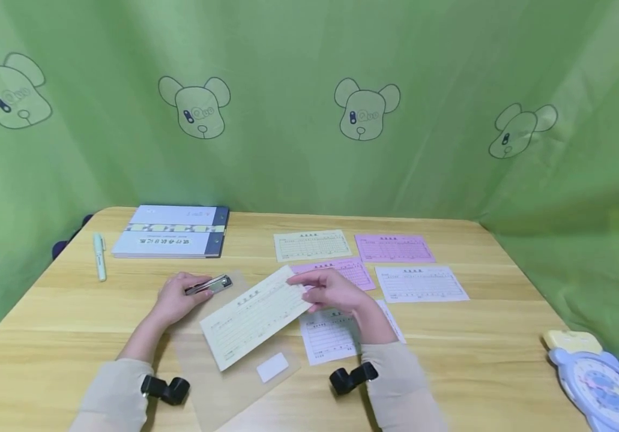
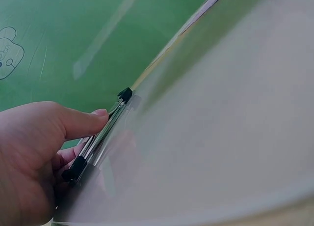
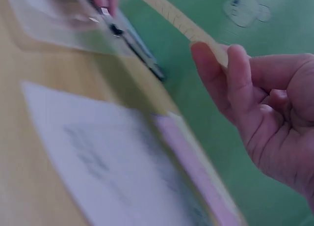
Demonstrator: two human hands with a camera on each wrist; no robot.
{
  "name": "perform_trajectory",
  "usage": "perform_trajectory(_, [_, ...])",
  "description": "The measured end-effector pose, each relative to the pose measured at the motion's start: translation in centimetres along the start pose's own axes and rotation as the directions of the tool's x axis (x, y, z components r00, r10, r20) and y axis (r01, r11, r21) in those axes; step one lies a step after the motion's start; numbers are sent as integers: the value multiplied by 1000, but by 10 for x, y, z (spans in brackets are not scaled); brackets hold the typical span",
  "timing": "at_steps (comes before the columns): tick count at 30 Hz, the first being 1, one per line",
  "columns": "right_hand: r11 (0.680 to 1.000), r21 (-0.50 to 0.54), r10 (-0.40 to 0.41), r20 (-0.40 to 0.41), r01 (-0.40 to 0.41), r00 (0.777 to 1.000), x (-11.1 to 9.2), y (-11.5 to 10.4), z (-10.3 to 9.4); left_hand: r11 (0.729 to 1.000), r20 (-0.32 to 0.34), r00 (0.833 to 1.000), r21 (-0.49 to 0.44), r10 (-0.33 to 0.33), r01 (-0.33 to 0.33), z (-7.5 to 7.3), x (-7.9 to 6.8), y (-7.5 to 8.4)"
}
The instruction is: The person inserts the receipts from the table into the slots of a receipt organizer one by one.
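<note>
My left hand [image 1: 178, 295] grips the metal clip [image 1: 209, 284] at the top of a translucent clipboard [image 1: 223, 393]. In the left wrist view the thumb lies over the clip [image 2: 98, 137] and some fingers are behind it. My right hand [image 1: 331, 291] pinches one end of a pale yellow printed form [image 1: 255, 318], held tilted above the clipboard. Its edge in the right wrist view looks thick, like a pad or stack [image 3: 169, 14]. A white label [image 1: 272, 367] shows on the clipboard's lower part.
Right of the clipboard lie white forms [image 1: 422, 284], pink forms [image 1: 395, 248] and a pale green form [image 1: 311, 245], some overlapping. A ledger book [image 1: 166, 231] and a mint-green pen [image 1: 99, 258] are at the back left. A blue toy clock [image 1: 601, 384] stands at the right edge.
</note>
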State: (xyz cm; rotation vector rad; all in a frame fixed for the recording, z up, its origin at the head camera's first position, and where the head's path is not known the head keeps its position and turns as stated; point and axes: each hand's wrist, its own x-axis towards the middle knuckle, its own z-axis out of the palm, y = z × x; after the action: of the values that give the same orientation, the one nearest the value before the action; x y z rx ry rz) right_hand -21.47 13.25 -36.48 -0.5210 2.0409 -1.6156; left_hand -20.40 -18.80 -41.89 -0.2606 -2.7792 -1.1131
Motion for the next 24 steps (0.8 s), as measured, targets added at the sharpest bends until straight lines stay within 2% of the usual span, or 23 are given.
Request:
perform_trajectory(5, [1000,-21,7,39,-6,999,15,6,19,1000,2,1000,-8,-5,5,0,-1,2])
perform_trajectory(10, [999,13,36,16,-36,999,25,9,35,1000,5,1000,-10,-11,11,-1,-1,3])
perform_trajectory(17, [997,-16,71,-114,-74,991,35,10,59,1000,10,1000,-18,-24,25,-2,-2,4])
perform_trajectory(24, [999,7,49,-225,-48,973,41,14,77,999,4,1000,-23,-29,29,-1,-3,4])
